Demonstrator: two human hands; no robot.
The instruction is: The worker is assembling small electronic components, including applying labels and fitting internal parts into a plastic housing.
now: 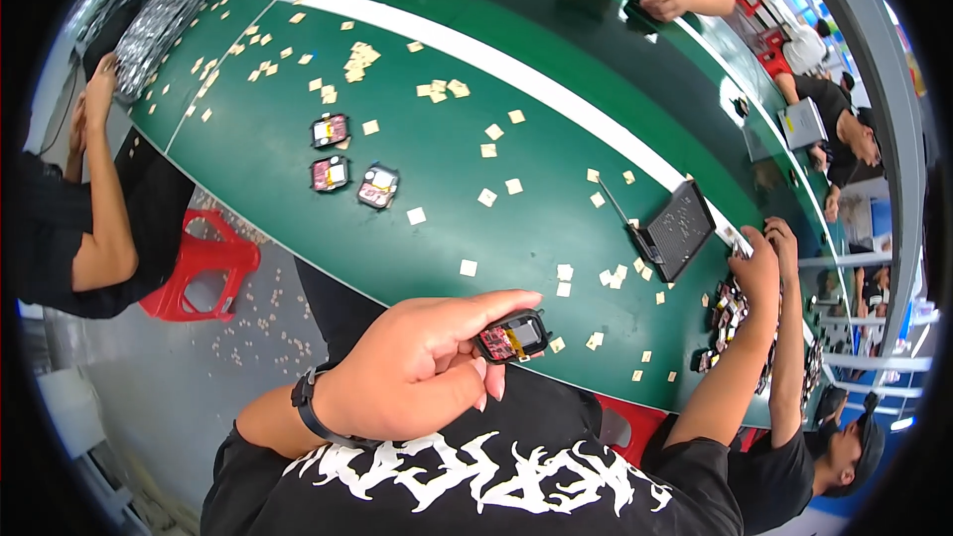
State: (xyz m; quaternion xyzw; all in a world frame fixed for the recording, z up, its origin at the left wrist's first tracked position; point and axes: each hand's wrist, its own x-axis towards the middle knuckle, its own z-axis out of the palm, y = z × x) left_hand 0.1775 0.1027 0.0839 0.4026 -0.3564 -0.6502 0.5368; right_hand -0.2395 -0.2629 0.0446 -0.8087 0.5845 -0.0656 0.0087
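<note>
My left hand [417, 362], with a dark band at its wrist, is closed on a small black square device case [513, 337]. The case is tilted, and a red circuit board and yellow tape show inside it. Stretched far out to the right, my right hand [757, 266] is beside a pile of similar small devices [730, 323]. Its fingertips are mostly hidden, so I cannot tell whether it holds anything. Three like devices lie on the green table at the left: one farther back [330, 130], one below it [330, 174], and one to the right [378, 186].
Small cream square pieces [360, 60] lie scattered over the green table [437, 159]. A black ribbed tray [678, 230] is at the right. At the far left are silvery strips [164, 35] and a red stool [204, 268]. A co-worker's hand [782, 238] is close beside my right hand.
</note>
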